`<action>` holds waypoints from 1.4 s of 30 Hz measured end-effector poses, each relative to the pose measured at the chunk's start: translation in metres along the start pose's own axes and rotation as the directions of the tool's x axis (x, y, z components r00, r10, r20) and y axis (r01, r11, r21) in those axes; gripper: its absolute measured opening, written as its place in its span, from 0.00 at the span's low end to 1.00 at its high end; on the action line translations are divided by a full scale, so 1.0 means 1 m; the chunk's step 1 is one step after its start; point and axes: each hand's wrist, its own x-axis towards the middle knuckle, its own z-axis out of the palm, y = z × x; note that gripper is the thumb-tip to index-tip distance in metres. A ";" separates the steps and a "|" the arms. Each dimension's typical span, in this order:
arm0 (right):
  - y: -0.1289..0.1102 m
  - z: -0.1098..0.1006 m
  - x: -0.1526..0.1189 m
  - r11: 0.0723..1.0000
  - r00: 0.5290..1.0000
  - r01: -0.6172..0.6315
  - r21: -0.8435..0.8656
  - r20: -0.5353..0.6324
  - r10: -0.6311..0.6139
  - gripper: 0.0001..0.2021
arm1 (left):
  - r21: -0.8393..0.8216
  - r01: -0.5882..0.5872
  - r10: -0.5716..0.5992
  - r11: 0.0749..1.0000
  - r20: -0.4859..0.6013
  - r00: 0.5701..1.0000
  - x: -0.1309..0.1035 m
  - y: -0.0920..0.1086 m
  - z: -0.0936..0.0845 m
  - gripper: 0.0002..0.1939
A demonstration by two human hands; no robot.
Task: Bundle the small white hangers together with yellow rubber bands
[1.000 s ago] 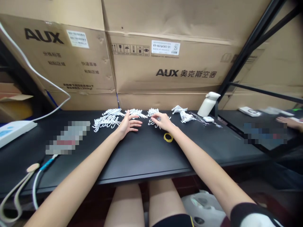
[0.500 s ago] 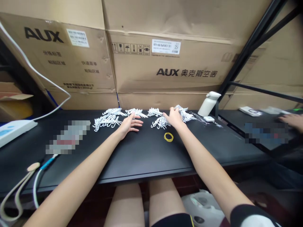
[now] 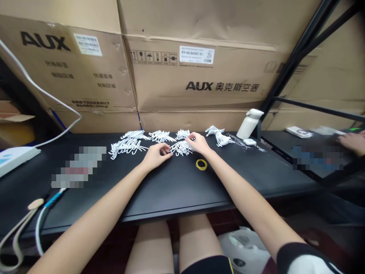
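Note:
A small bunch of white wire hooks (image 3: 181,148) lies on the black table between my two hands. My left hand (image 3: 156,156) is curled at the left end of this bunch, with thumb and fingertips around the hook tips. At the right end my right hand (image 3: 199,144) has its fingers closed on the hooks. Just behind sits another small bunch of white hooks (image 3: 182,134), partly beside my right fingers. A yellow rubber band loop (image 3: 201,164) rests in front of my right hand.
More hook bunches (image 3: 127,146) lie to the left, and a tied-looking bunch (image 3: 218,136) to the right. A white bottle (image 3: 249,123) stands near the black frame. Cardboard boxes (image 3: 159,87) wall the back. A power strip (image 3: 19,160) is at left; another person's hand (image 3: 352,142) at far right.
My right hand has left the rightmost bunch and moved left to the middle hooks. My left hand has moved right and curled its spread fingers at the same hooks.

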 end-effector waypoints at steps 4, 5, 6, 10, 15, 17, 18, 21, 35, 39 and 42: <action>0.002 -0.006 0.002 0.997 0.999 -0.045 0.062 0.007 0.045 0.06 | 0.033 0.011 -0.005 0.999 -0.175 0.984 0.002 -0.003 -0.003 0.18; 0.004 -0.007 0.003 0.995 0.998 -0.067 0.072 0.026 0.065 0.05 | 0.005 0.011 -0.010 1.000 -0.167 0.986 0.002 -0.002 -0.002 0.18; 0.007 -0.007 0.005 0.992 0.995 -0.090 0.083 0.053 0.086 0.04 | -0.022 0.009 -0.012 1.000 -0.141 0.990 0.002 -0.001 -0.001 0.16; 0.018 -0.005 0.009 0.977 0.979 -0.159 0.141 0.148 0.138 0.05 | -0.056 -0.027 0.024 0.998 -0.060 0.998 -0.001 0.009 0.002 0.09; 0.022 -0.005 0.008 0.946 0.964 -0.215 0.242 0.206 0.167 0.10 | -0.139 -0.010 0.007 0.990 -0.022 1.000 -0.003 0.015 0.001 0.10; 0.021 -0.008 0.008 0.932 0.960 -0.230 0.281 0.223 0.170 0.10 | -0.148 -0.007 0.006 0.989 -0.010 1.000 -0.002 0.014 0.001 0.10; 0.020 -0.009 0.007 0.925 0.958 -0.237 0.297 0.229 0.172 0.09 | -0.143 -0.008 0.008 0.990 -0.004 1.000 -0.002 0.013 0.001 0.10; 0.018 -0.012 0.007 0.907 0.953 -0.262 0.330 0.238 0.189 0.07 | -0.101 -0.011 0.010 0.995 -0.019 1.000 -0.001 0.009 0.000 0.09; 0.024 -0.023 0.010 0.837 0.920 -0.373 0.401 0.278 0.277 0.01 | -0.032 -0.070 0.071 0.997 0.028 0.997 -0.003 0.011 -0.002 0.13; 0.023 -0.024 0.009 0.821 0.915 -0.381 0.426 0.303 0.267 0.05 | -0.040 -0.080 0.082 0.996 0.051 0.995 -0.004 0.010 -0.001 0.16; 0.021 -0.025 0.007 0.792 0.912 -0.366 0.490 0.360 0.198 0.11 | -0.002 -0.098 0.098 0.995 0.057 0.994 -0.003 0.009 -0.001 0.17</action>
